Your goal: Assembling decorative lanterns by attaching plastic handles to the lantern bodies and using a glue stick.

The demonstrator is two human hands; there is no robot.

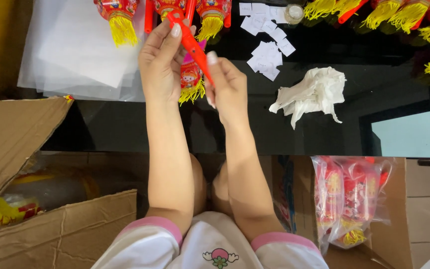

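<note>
Hands meet over the black table (125, 129). Left hand (159, 62) pinches the upper end of a red plastic stick (191, 44) between thumb and fingertips; right hand (229, 87) closes on its lower end, where a small red lantern (191, 79) with yellow fringe hangs between the palms. Both grips are firm. Judgement: the stick should be held steady near the joint and the fringe kept free of the fingers. Crumpled tissue (310, 94) and paper slips (267, 55) lie nearby.

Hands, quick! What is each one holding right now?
Left hand: closed on the upper end of the red stick.
Right hand: pinching the same red stick lower down, above a small lantern.
</note>
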